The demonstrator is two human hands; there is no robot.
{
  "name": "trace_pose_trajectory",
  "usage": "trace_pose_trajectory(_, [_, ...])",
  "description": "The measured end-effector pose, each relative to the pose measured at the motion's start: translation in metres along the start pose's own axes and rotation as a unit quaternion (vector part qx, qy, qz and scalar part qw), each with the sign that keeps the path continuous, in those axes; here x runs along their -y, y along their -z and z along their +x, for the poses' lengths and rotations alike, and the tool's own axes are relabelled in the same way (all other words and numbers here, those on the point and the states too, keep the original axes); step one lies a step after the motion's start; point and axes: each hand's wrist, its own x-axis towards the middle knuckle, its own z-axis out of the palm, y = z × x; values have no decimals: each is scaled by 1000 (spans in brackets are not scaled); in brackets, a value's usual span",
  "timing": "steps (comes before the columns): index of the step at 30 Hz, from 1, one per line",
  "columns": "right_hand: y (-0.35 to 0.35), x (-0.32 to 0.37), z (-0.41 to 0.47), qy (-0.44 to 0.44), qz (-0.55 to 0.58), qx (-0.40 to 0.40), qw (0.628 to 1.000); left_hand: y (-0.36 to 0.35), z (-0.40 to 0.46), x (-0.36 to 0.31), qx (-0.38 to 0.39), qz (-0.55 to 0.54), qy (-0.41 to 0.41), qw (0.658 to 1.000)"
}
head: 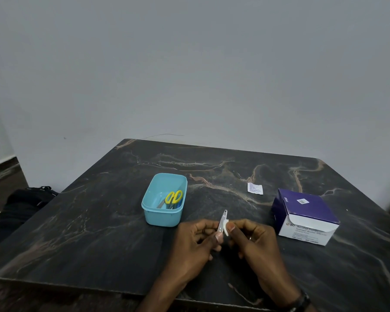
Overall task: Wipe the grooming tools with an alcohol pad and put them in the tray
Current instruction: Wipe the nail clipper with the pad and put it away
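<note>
Left hand: the left hand (197, 238) pinches the lower end of a small silver metal nail clipper (222, 219) between thumb and fingertips, holding it tilted with its far end pointing up and away over the dark marbled stone surface (99, 233).
Right hand: the right hand (250, 235) pinches a small white folded alcohol pad (226, 226) against the clipper's side, thumb on the pad.
Step in hand: by my reading, the clipper is being wiped, the pad sitting about midway along its body.
Doing it well: draw the pad along the full length in one direction, then turn the clipper in the left fingers so the other face and the cutting end get covered too; where the left fingertips cover the metal, shift the grip, or that part stays unwiped.
Risk: the piece is small and probably slick once wet, so a light pinch could let it slip.
Tray: the light blue plastic rectangular tray (160, 218) stands just beyond the left hand and already holds yellow-handled scissors (173, 197) and what looks like another slim tool; the clipper goes there next.
Further out: a torn white pad wrapper (255, 188) lies well apart, and the purple-and-white cardboard box of alcohol swabs (306, 216) stands to the right.
</note>
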Motion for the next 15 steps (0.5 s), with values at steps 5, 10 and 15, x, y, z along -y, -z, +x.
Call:
trace_pose_trajectory(5, [0, 0, 0, -3, -7, 2, 1000, -1, -1, 0, -8, -6, 2, 1000])
trace_pose_trajectory(10, [0, 0, 0, -20, 8, -2, 1000, -1, -1, -3, -3, -4, 5, 1000])
trace_pose_trajectory(15, [0, -2, 1, -24, 8, 4, 1000, 0, -2, -2, -4, -3, 9, 1000])
